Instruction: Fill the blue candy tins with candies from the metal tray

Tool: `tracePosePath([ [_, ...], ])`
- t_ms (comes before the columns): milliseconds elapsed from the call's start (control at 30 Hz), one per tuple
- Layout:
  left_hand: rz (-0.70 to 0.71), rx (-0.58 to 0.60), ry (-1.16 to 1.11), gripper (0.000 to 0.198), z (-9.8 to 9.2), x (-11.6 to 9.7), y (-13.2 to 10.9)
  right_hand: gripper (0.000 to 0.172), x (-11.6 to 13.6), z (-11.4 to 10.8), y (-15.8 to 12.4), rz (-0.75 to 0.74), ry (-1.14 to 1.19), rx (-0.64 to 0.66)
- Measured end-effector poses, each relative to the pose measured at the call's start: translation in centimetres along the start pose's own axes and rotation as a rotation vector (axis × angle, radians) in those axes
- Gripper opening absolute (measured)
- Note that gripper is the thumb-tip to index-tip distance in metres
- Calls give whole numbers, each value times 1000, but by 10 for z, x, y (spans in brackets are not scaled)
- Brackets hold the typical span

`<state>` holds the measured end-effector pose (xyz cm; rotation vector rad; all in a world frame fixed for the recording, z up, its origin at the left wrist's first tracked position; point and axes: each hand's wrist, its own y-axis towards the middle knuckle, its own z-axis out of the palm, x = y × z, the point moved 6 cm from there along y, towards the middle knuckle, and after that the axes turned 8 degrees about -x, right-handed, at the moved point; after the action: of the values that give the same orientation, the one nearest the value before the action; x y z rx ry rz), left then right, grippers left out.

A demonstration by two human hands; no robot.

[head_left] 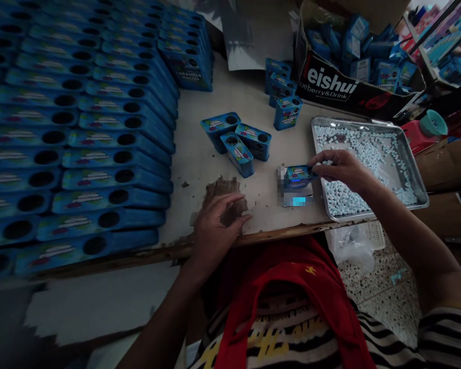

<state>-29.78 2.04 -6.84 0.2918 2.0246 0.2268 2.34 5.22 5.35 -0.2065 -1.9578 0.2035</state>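
Observation:
My right hand is closed with fingertips pinched together, and a few small pale candies show in its grip. Its fingertips are at the right end of a blue candy box; whether they touch it I cannot tell. That box sits on a small scale with a lit display, partly blurred out. Under my right wrist is a metal tray of pale blue and white candies. My left hand rests at the table's front edge, fingers apart, holding nothing.
Rows of blue boxes with round holes fill the left side. Several loose blue boxes lie mid-table, others stand behind. A black carton of blue boxes is at the back right, near a teal bowl.

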Motion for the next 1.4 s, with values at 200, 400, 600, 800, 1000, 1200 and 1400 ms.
tracePosePath([
  [200,-34,-2,-22,41,2,4,-1,30,-5,1,0,40,79,-11],
  [400,19,-5,-10,34,0,-8,4,19,-22,-38,3,193,518,-266],
  [600,149,25,82,29,-8,-35,10,14,-82,-67,-7,507,772,-431],
  [800,170,63,124,32,3,-57,13,7,-107,-56,-11,513,725,-332],
  [1000,166,67,185,38,19,-80,25,30,-87,-51,-7,242,562,-222],
  [1200,217,108,244,48,41,-106,50,37,-47,-28,-7,33,455,-70],
  [1400,278,205,350,64,85,-126,74,38,-22,-4,-2,-15,485,1],
])
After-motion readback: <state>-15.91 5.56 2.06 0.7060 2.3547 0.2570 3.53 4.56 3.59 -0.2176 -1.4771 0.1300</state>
